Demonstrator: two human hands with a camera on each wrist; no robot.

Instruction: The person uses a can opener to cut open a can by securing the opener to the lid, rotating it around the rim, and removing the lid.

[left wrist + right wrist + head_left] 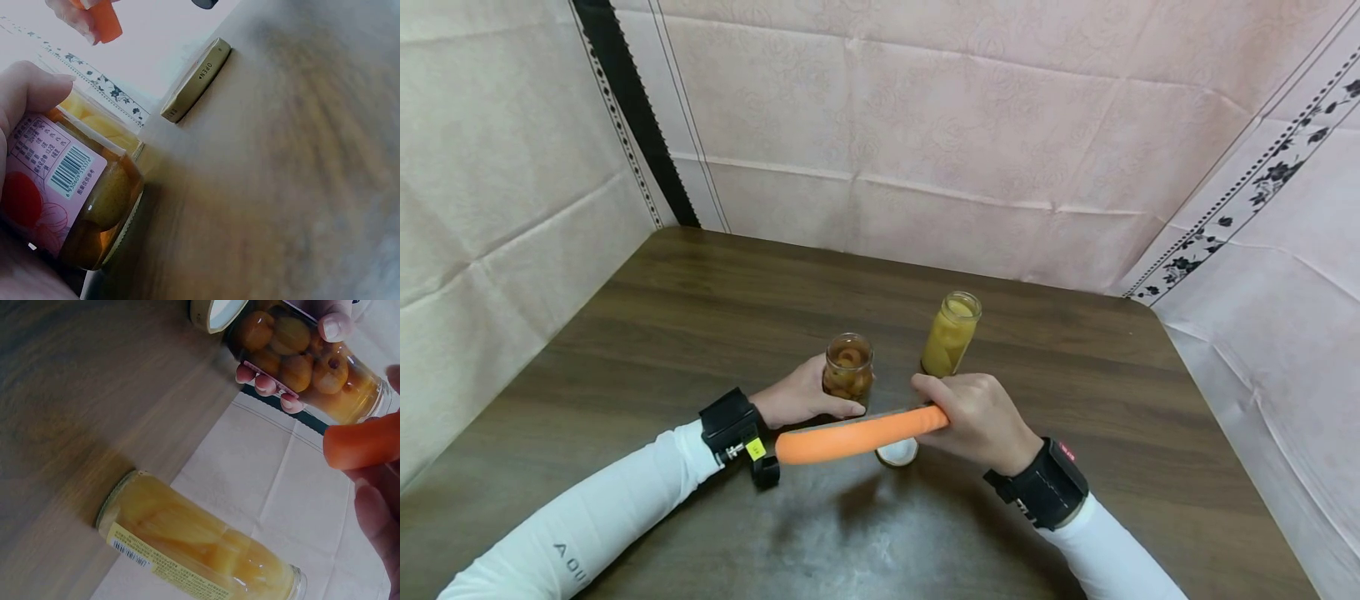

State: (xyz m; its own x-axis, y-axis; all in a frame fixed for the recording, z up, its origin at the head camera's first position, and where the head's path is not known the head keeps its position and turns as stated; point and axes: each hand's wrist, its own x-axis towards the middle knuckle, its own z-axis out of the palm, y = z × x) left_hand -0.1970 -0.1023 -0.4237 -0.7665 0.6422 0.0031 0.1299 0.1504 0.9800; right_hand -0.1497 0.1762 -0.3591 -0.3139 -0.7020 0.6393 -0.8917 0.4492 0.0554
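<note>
My left hand (799, 397) grips a glass jar (847, 379) of round brown fruit in liquid, which stands upright with its mouth uncovered. A pink label with a barcode (70, 171) shows on that jar in the left wrist view. My right hand (981, 418) holds the narrow end of a long orange tool (857, 437) with a grey upper edge; its exact kind cannot be told. The tool's wide end points left, nearer the camera than the jar. On the table below the tool lies a gold-rimmed lid (898, 454), its white inside facing up, partly hidden.
A taller glass jar (951, 340) of yellow fruit pieces stands beyond my right hand, no lid on its mouth. The brown wooden table (715, 300) ends at a pale cloth backdrop (955, 150), with more cloth on both sides.
</note>
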